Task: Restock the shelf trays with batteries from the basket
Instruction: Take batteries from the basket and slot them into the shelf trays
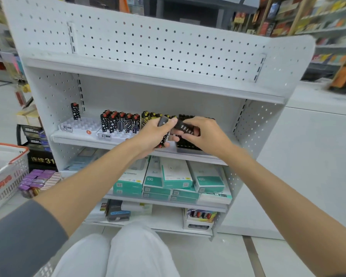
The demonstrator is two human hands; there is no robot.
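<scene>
Left hand point(152, 134): fingers curled round a bundle of patterned batteries point(164, 136), in front of the middle shelf point(84, 141).
Right hand point(208, 134): fingers pinched one black battery point(185, 129) with white lettering, beside the bundle.
Left white tray point(82, 124): held a single upright battery at its far side.
Middle white tray point(118, 136): held a far row of upright batteries.
Black tray point(188, 146): lay right, partly hidden behind both hands.
Basket point(10, 174): sat near left, well apart from the hands.
</scene>
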